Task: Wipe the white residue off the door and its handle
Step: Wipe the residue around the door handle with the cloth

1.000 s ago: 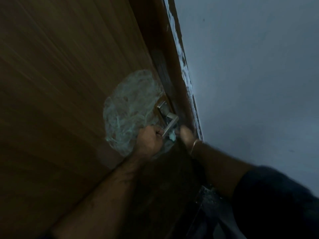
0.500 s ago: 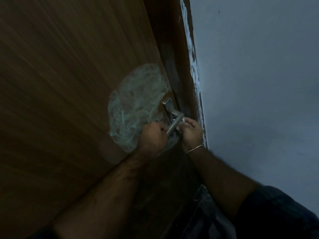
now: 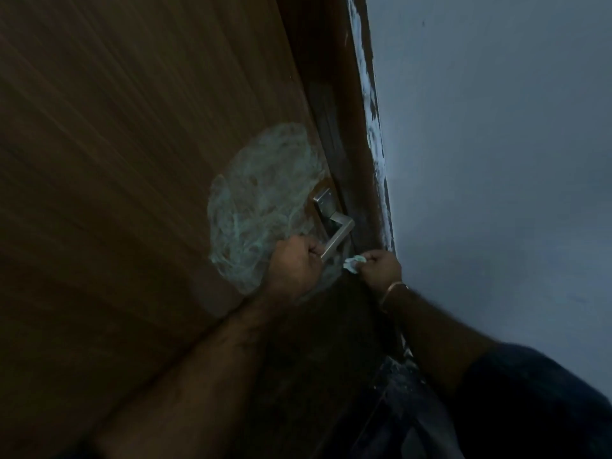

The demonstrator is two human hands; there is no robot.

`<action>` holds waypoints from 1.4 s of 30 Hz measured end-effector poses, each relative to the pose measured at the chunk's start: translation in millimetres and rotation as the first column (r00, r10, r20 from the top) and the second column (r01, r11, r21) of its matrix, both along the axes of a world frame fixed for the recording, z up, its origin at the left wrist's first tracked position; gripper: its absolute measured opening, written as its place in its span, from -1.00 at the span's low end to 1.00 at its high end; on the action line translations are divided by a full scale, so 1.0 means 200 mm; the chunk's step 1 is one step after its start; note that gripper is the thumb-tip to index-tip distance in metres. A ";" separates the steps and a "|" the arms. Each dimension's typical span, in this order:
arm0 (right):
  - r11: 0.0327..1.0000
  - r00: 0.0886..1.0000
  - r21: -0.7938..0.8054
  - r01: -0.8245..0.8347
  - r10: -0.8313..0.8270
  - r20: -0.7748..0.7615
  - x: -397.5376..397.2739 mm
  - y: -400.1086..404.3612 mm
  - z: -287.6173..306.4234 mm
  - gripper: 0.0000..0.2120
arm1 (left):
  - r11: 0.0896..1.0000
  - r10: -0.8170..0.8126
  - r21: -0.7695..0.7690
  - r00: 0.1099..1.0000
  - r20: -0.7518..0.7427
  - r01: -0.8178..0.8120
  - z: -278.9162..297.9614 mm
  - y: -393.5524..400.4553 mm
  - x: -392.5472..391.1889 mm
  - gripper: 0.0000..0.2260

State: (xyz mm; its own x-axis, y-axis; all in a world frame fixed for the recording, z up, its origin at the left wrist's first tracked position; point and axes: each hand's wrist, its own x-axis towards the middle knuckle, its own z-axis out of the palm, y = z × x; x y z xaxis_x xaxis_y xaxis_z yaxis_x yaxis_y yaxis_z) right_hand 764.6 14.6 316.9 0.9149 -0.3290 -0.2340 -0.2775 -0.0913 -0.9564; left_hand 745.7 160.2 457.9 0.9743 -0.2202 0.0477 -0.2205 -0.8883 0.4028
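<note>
A swirled white residue (image 3: 261, 207) covers the door (image 3: 132, 160) beside the rigid metal handle (image 3: 336, 238). The left hand (image 3: 293, 263) grips the handle's free end, likely steadying it. The right hand (image 3: 381, 265), half a second ago against the handle, now sits just right of it, pinching a soft, light wad (image 3: 353, 262).

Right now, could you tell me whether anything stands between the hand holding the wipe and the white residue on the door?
Yes: the left hand gripping the metal lever handle sits between the right hand and the white residue patch.
</note>
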 end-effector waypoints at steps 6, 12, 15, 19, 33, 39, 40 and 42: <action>0.860 0.981 0.510 0.005 -0.103 0.166 0.00 0.08 0.19 -0.82 | 1.000 0.017 -0.009 1.000 0.027 -0.016 -0.01 0.00 0.02 -0.84; 0.723 0.969 0.691 -0.007 -0.164 0.182 0.06 0.19 0.27 -0.69 | 1.000 -0.011 -0.027 0.999 0.034 0.011 -0.02 0.01 0.03 -0.84; 0.843 0.992 0.538 0.021 -0.083 0.091 0.06 0.12 0.20 -0.80 | 0.999 0.005 -0.037 1.000 -0.016 -0.005 -0.01 0.01 0.03 -0.86; 0.932 0.968 0.315 0.181 -0.225 0.111 0.00 0.08 0.21 -0.89 | 0.999 0.015 -0.034 0.999 -0.036 -0.016 0.00 0.01 0.02 -0.86; 0.312 0.748 -0.949 0.048 0.618 0.241 0.09 0.06 0.58 -0.78 | 0.999 0.018 -0.040 1.000 -0.023 -0.019 0.04 0.00 -0.01 -0.80; -0.252 0.541 -0.966 0.051 0.821 -0.186 0.06 -0.06 0.63 -0.71 | 0.998 0.051 -0.043 0.999 -0.003 -0.051 0.02 -0.01 -0.02 -0.81; -0.309 0.529 -0.948 0.076 0.819 -0.224 0.06 -0.07 0.63 -0.70 | 0.998 0.048 -0.039 0.999 -0.001 -0.048 0.02 -0.01 -0.02 -0.81; -0.369 0.533 -0.925 0.087 0.802 -0.270 0.06 -0.08 0.64 -0.70 | 0.998 0.047 -0.033 0.999 0.000 -0.047 0.02 -0.01 -0.01 -0.81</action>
State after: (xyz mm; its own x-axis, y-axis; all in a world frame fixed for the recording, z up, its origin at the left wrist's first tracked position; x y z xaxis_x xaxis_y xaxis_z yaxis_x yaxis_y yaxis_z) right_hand 776.0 -0.5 444.3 0.6563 0.7450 0.1198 0.6490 -0.6383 0.4141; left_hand 743.4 157.6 460.9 0.9835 -0.1725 0.0554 -0.1793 -0.8838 0.4321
